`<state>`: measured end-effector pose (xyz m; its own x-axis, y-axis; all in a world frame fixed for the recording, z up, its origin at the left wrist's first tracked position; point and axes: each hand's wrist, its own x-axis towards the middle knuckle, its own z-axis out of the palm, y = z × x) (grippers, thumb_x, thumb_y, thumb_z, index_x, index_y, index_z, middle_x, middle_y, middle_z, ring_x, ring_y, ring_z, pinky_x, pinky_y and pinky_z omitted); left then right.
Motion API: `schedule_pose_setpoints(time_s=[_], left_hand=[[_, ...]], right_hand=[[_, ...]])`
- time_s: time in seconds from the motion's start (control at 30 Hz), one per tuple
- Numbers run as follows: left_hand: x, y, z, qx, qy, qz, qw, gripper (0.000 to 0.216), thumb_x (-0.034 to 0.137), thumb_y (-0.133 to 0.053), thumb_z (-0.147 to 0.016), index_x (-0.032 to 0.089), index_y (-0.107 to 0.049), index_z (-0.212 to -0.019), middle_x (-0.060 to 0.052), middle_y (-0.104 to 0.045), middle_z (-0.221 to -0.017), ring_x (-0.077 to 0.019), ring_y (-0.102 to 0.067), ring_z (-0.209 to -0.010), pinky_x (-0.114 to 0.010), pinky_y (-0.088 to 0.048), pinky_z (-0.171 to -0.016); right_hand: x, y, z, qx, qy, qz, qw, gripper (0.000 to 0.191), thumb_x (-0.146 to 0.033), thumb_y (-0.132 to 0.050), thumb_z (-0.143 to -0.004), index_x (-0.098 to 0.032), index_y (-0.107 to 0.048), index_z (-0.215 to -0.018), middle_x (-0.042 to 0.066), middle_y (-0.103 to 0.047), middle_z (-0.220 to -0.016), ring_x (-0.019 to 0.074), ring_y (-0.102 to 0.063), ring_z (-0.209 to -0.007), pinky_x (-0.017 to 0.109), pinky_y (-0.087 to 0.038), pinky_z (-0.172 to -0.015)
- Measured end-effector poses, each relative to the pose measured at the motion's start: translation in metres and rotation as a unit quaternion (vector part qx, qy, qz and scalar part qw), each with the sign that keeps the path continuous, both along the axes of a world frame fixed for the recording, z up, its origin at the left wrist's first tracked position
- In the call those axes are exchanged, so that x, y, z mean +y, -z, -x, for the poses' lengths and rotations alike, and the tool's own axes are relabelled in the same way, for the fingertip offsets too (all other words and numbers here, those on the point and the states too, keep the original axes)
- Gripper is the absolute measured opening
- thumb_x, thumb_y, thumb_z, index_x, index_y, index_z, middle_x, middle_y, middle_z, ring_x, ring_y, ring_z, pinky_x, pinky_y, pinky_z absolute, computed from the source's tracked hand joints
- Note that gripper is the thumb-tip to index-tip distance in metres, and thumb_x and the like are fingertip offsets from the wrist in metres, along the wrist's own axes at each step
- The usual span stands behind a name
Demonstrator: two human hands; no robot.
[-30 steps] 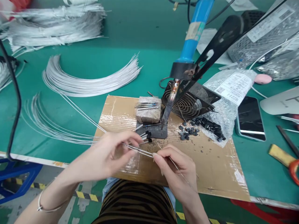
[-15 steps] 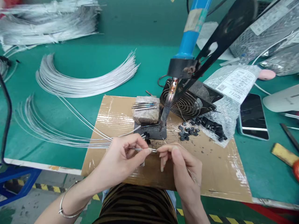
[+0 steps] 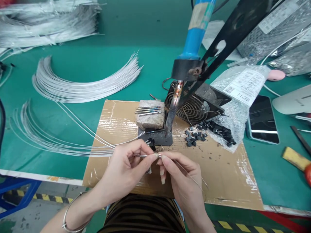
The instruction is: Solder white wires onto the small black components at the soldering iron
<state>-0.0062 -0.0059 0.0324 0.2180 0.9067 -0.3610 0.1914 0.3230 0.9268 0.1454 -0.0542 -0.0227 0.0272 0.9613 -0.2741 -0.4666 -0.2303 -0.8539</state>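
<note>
My left hand [image 3: 132,166] is closed, with thumb and index finger pinching a thin silver metal rod [image 3: 143,156] held level above the cardboard. At the rod's right end, the thumb and index finger of my right hand [image 3: 181,171] are pinched together, meeting the left fingertips. A fine silver wire [image 3: 187,173], like solder, passes through my right hand, its tip sticking up past the fingers. Just beyond the hands stands a soldering iron [image 3: 172,113], pointing down at a dark plate [image 3: 160,139]. White wires [image 3: 102,152] with black ends run behind my left hand.
Several metal rods [image 3: 149,110] lie on a wrapped block [image 3: 150,123]. A fan [image 3: 191,103] sits behind the iron. Small black connectors [image 3: 194,137] spill from a plastic bag [image 3: 239,97]. A phone [image 3: 262,119] lies right; a bundle of white wires [image 3: 89,89] lies left.
My right hand has shifted left, and its thumb has closed against the index finger at the rod's end. The fine wire now shows across that hand. My left hand keeps its pinch.
</note>
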Motion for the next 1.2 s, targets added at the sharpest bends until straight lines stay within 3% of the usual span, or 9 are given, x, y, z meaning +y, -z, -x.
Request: schedule_pose_setpoints(time_s=[0.7, 1.2], left_hand=[[-0.004, 0.003, 0.003, 0.027, 0.038, -0.001, 0.999, 0.023, 0.033, -0.065, -0.090, 0.017, -0.064, -0.073, 0.004, -0.050, -0.060, -0.0107, -0.036, -0.054, -0.025, -0.025, -0.049], [-0.013, 0.010, -0.003, 0.023, -0.005, -0.033, 0.999, 0.021, 0.031, -0.067, -0.092, 0.017, -0.066, -0.076, 0.002, -0.056, -0.058, -0.0099, -0.038, -0.050, -0.025, -0.026, -0.047]], right_hand=[[0.004, -0.009, -0.006, 0.077, -0.015, 0.095, 0.992, 0.017, -0.037, -0.091, -0.083, -0.021, -0.086, -0.078, 0.000, -0.072, -0.063, 0.0054, -0.058, -0.045, 0.012, -0.048, -0.043], [0.003, -0.009, -0.001, 0.090, 0.017, 0.095, 0.991, 0.015, -0.035, -0.090, -0.083, -0.020, -0.087, -0.080, 0.002, -0.075, -0.068, 0.0068, -0.060, -0.048, 0.013, -0.053, -0.044]])
